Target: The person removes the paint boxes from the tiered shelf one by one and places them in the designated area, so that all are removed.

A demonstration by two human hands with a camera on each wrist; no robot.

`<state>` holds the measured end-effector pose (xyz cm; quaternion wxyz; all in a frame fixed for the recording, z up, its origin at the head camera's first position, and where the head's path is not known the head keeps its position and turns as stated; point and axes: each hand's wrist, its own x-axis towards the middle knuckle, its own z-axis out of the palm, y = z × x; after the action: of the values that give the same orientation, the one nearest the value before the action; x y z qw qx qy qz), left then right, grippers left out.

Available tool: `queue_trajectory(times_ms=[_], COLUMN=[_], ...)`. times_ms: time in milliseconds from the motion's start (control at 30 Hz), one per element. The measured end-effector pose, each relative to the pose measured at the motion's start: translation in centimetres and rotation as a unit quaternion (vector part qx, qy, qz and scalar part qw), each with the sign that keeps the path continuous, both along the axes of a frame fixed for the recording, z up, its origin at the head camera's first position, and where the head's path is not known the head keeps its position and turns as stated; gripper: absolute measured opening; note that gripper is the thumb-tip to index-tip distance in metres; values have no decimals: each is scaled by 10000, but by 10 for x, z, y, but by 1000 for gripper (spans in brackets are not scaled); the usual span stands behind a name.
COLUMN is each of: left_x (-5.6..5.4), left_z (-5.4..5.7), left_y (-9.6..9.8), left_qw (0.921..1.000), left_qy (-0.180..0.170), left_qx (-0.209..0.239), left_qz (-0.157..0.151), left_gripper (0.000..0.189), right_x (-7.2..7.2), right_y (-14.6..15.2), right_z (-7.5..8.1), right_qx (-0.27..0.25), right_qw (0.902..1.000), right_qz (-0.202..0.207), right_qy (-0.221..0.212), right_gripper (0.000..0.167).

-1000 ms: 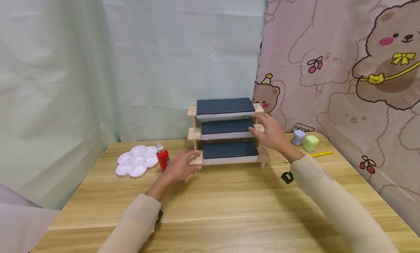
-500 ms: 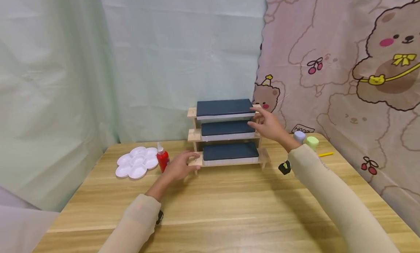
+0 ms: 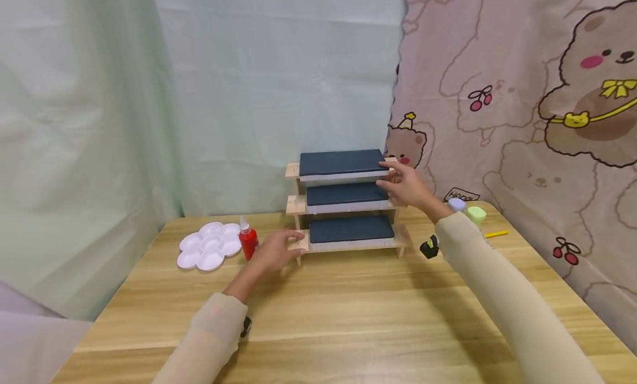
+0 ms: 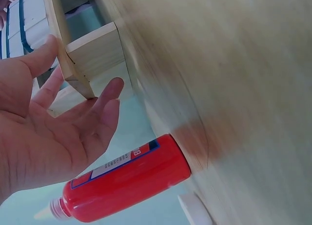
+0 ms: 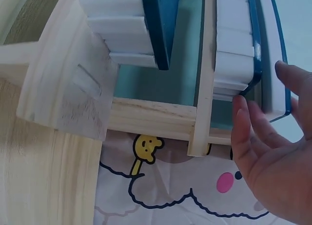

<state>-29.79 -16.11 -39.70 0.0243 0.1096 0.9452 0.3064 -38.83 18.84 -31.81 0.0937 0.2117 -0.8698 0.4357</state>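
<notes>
Pinching going on with both hands: left hand [image 3: 275, 251] has thumb and fingers around the left end of the wooden rack's [image 3: 296, 205] bottom shelf, and right hand [image 3: 411, 188] has its digits over and under the right front corner of the top box [image 3: 343, 162]. Can't tell how firm either hold is. That box sits flat on the rack's top shelf, navy top, white sides. Middle box [image 3: 346, 193] and bottom box [image 3: 351, 229] look the same, one on each lower shelf of the rack. Left of the rack, just beside the left hand, a red bottle [image 3: 247, 242] stands upright, then further left a white flower-shaped palette [image 3: 210, 244]. Right of the rack, behind the right forearm: purple jar [image 3: 456, 205], green jar [image 3: 476, 214], yellow pencil [image 3: 496, 234], partly hidden by the sleeve [image 3: 502, 284].
</notes>
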Motion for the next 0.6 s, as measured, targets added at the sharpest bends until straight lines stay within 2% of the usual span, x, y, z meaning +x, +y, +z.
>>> queue_trajectory(times_ms=[233,600], left_x=[1,4], left_z=[0,2], left_y=[3,7], left_qw=[9999,9995], left_qy=[2,-25], left_qx=[15,-177], left_qz=[139,276], left_gripper=[44,43], right_x=[-2,0], right_y=[-1,-5], right_z=[3,1], right_qx=[-424,-991], right_qw=[9983,9918], right_qz=[-153,-483], right_qy=[-379,-650], right_gripper=[57,55])
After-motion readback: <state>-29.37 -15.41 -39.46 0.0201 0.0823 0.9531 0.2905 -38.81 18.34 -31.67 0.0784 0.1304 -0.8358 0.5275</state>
